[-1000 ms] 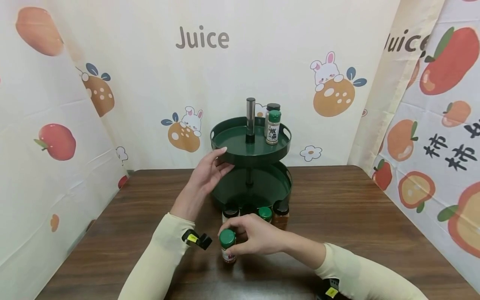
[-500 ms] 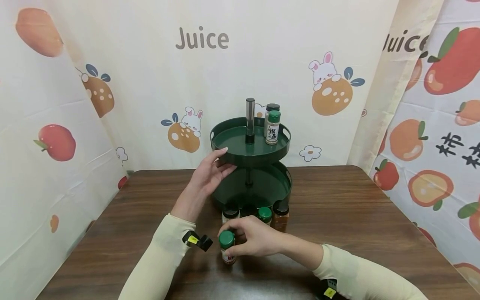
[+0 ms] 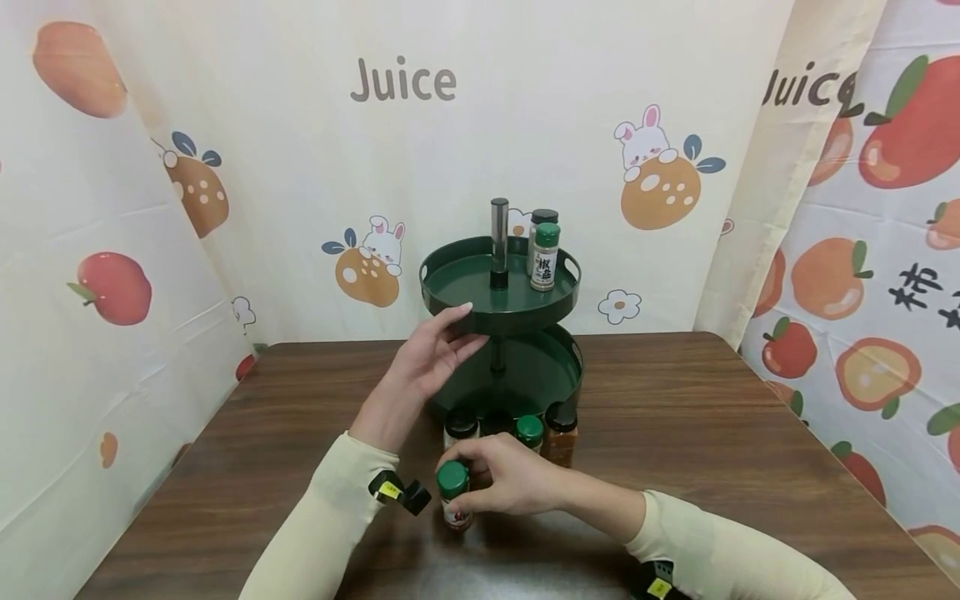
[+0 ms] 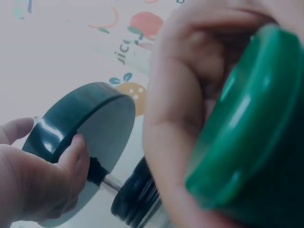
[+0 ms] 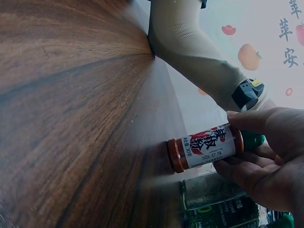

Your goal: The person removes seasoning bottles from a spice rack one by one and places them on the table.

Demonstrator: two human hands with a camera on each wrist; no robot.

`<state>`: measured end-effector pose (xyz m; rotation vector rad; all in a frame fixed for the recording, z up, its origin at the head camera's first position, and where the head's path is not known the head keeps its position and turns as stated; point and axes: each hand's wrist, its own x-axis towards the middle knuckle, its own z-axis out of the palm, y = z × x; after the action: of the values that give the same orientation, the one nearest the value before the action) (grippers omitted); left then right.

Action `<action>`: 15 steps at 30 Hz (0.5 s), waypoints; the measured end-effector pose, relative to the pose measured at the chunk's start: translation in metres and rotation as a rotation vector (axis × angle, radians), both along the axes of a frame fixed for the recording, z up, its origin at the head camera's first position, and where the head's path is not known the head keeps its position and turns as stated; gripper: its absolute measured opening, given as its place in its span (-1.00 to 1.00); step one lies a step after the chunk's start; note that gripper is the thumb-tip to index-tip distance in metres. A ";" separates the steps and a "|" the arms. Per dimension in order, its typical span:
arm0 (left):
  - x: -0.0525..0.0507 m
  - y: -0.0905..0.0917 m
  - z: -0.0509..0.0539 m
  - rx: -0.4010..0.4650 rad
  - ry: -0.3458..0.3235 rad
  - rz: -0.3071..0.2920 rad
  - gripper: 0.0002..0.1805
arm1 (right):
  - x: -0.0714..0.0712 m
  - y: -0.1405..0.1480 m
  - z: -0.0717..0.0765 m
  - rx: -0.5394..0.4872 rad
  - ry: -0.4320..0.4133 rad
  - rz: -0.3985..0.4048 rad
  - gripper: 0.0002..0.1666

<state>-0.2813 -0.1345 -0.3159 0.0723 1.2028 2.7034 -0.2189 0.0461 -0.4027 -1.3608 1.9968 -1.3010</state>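
A green-capped bottle of red chili powder (image 3: pixel 456 504) is held upright between the thumb and fingers of my right hand (image 3: pixel 517 479). The right wrist view shows its label (image 5: pixel 209 146); whether its base touches the table I cannot tell. My left hand (image 3: pixel 423 358) pinches the front left rim of the upper tray (image 3: pixel 517 321) of a dark green two-tier rack, thumb on the outer wall and fingers underneath. On that tray stand a green-capped spice bottle (image 3: pixel 544 262) and, behind it, a black-capped one (image 3: pixel 543 216). The green cap (image 4: pixel 247 118) looms close in the left wrist view.
Several spice bottles stand in front of the rack's lower tray (image 3: pixel 525 375), including a black-capped jar (image 3: pixel 461 423), a green-capped bottle (image 3: pixel 529 429) and a black-capped reddish-brown one (image 3: pixel 561 433). A wooden table (image 3: pixel 675 417) carries everything, with printed curtains (image 3: pixel 300 167) around it.
My left hand has shifted to the right along the upper tray's rim, while the bottles on the tray keep their places. My right hand and its chili powder bottle stay nearly still.
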 end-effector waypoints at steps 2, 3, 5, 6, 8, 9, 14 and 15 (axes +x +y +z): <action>0.000 0.002 0.000 0.007 0.004 -0.007 -0.32 | 0.001 0.000 0.000 0.000 0.001 -0.004 -0.59; 0.000 0.003 0.000 0.009 0.006 -0.008 -0.32 | 0.001 0.000 0.001 0.000 0.001 -0.005 -0.59; 0.001 0.004 0.000 0.008 0.007 -0.003 -0.33 | 0.001 0.000 0.001 0.000 0.005 -0.006 -0.59; 0.001 0.004 0.001 0.008 0.007 0.000 -0.33 | 0.002 0.000 0.001 0.001 0.007 -0.006 -0.59; 0.001 0.003 0.001 0.005 0.000 0.006 -0.35 | 0.002 0.001 0.002 0.001 0.013 -0.004 -0.60; 0.001 0.002 0.002 0.003 -0.004 0.007 -0.35 | 0.002 0.001 0.002 0.001 0.014 -0.002 -0.60; 0.001 -0.004 0.005 0.002 -0.020 0.008 -0.33 | 0.001 0.001 0.001 0.000 0.024 0.000 -0.60; 0.000 -0.005 0.005 0.003 -0.022 0.009 -0.32 | 0.001 0.002 0.001 -0.001 0.024 0.000 -0.60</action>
<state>-0.2812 -0.1396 -0.3108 0.0372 1.1952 2.7062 -0.2175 0.0478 -0.4013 -1.3829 2.0122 -1.2920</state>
